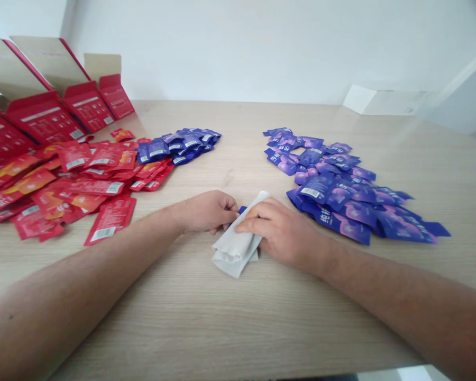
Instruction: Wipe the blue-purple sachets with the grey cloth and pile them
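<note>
Near the middle of the table, my right hand [281, 228] grips a folded white cloth [238, 239], thumb and fingers closed on it. A small part of a blue packet [242, 210] shows between the cloth and my left hand [210, 211]. The left fingers are curled and pinched at that packet's edge; the cloth hides most of it. Right of my right hand lies a heap of blue-purple packets [357, 211]. A smaller pile of blue packets [190, 142] sits beyond my left hand.
Many red-orange packets [75, 193] are heaped on the left of the wooden table [206, 328]. Behind them stand several open red boxes [47, 117] with raised flaps. A white box-like object [384, 100] lies at the back right, near the wall [230, 47].
</note>
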The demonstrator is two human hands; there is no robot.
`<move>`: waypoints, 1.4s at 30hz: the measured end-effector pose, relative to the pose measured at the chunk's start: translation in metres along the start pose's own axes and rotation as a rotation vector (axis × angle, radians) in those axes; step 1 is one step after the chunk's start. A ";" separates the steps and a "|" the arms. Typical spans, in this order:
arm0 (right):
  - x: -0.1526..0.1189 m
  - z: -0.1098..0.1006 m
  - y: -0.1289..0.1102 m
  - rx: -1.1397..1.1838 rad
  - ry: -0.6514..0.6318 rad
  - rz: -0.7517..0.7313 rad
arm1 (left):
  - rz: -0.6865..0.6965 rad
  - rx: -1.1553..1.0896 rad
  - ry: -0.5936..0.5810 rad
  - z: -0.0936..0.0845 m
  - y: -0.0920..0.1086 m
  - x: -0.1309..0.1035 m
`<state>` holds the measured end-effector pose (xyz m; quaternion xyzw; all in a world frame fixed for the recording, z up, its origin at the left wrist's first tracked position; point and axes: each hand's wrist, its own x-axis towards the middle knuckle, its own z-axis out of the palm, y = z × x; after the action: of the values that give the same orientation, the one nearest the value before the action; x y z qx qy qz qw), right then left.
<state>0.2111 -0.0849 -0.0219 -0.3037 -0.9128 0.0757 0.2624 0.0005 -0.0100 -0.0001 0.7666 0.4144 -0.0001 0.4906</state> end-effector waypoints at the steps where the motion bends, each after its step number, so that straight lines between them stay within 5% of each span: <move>1: 0.000 0.000 -0.003 0.019 -0.019 -0.039 | 0.009 0.004 -0.003 0.000 0.000 0.000; 4: 0.001 0.000 -0.009 0.050 -0.064 -0.132 | 0.023 0.013 -0.013 0.000 -0.001 0.000; 10: 0.000 0.000 -0.002 -0.003 0.013 0.019 | -0.004 0.006 0.014 0.000 -0.001 0.001; 15: 0.002 0.000 -0.008 0.043 -0.067 -0.114 | 0.019 0.027 0.000 0.000 -0.002 0.001; 20: 0.000 -0.002 -0.001 0.016 0.012 0.028 | 0.000 -0.003 0.007 0.000 0.000 0.001; 26: 0.001 -0.002 -0.008 0.043 -0.058 -0.116 | 0.024 0.010 -0.011 0.000 0.000 0.000; 31: 0.001 -0.003 -0.003 0.010 0.009 0.010 | -0.011 0.016 0.020 0.001 0.001 -0.001; 36: 0.001 -0.001 -0.008 0.039 -0.057 -0.102 | 0.016 0.023 0.004 0.000 0.001 -0.002; 42: 0.001 -0.002 -0.003 0.002 0.014 0.025 | -0.007 0.015 0.026 0.001 0.001 -0.002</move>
<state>0.2098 -0.0869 -0.0189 -0.3152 -0.9070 0.0779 0.2682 -0.0002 -0.0121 0.0012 0.7687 0.4234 0.0051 0.4794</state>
